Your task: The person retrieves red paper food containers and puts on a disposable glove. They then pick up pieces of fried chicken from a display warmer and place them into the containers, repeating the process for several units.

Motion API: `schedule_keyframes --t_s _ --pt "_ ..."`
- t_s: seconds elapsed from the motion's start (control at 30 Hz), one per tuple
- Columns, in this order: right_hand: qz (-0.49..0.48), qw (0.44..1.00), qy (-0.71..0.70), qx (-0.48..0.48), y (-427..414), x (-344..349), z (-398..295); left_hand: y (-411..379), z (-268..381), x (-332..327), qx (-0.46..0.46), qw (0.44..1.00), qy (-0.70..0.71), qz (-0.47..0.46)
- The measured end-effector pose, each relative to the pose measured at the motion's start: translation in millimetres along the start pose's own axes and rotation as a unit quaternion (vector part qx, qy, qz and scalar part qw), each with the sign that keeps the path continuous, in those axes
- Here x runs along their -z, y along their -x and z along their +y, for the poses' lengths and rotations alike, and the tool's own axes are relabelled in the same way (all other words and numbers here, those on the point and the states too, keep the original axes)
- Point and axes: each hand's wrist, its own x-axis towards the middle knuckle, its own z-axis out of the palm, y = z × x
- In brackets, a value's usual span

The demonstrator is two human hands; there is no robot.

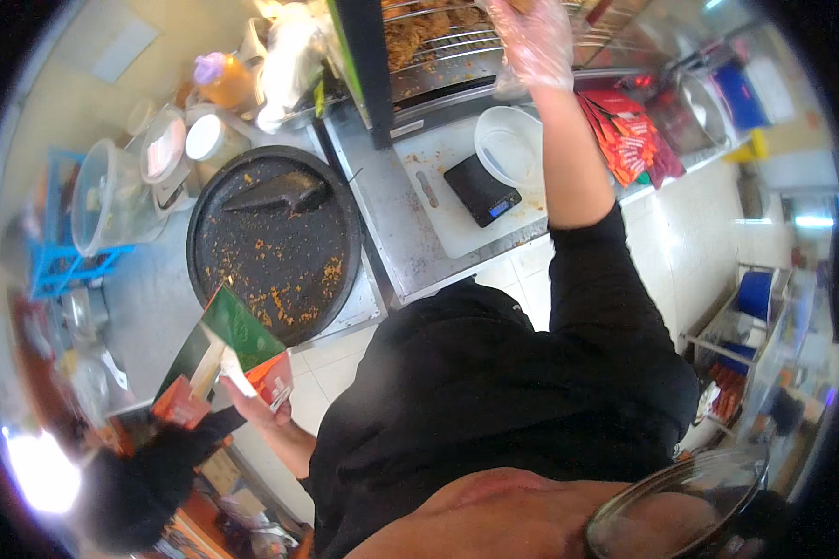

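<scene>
My left hand grips an open paperboard food box, green and red-orange, in front of the round black tray. My right hand, in a clear plastic glove, reaches up to the wire racks of a food cabinet. Its fingertips are cut off by the top edge of the view. A bit of something brown shows at the fingers, but whether they hold it cannot be told. Breaded fried pieces lie on the racks.
Crumbs and black tongs lie in the round black tray. A black digital scale and white bowl sit on a white cutting board. Red printed bags are at right. Plastic tubs stand left.
</scene>
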Motion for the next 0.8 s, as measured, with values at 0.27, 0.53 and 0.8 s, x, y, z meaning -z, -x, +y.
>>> schedule_keyframes --t_s 0.27,0.53,0.8 --pt "-0.167 0.832 0.524 -0.065 -117 6 42 1 3 16 -0.062 0.979 -0.054 -0.188" --pt "-0.237 0.823 0.513 0.051 -149 -19 50 43 -71 -23 0.056 0.964 0.125 -0.227" --pt "-0.277 0.815 0.500 0.098 -156 -44 47 89 -114 -37 0.033 0.984 0.161 -0.064"
